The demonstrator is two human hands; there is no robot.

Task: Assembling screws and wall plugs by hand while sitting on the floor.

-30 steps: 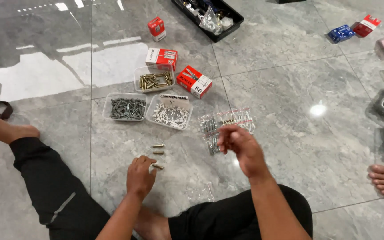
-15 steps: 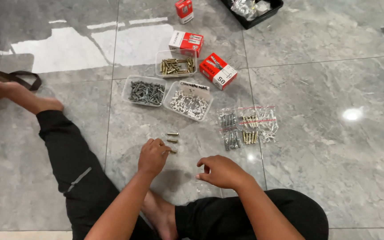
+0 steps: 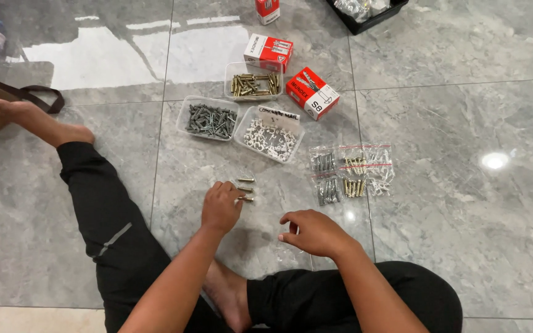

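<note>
My left hand (image 3: 220, 206) pinches a brass screw (image 3: 245, 198); right hand (image 3: 313, 233) grips a clear bag (image 3: 285, 246). Polished tile: loose screws could roll.

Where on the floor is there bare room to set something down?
Bare tile lies right of the small bags, and between the left leg and the grey-screw tub. It is crowded from the red boxes down to the left hand.

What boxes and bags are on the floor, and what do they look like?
Red-and-white cardboard box: right of the tubs, tilted.
Second red-and-white box: behind the brass-screw tub.
Third red box: top edge.
White paper label: on the white-clip tub.
Clear plastic bags: beside right hand, holding screws.
</note>
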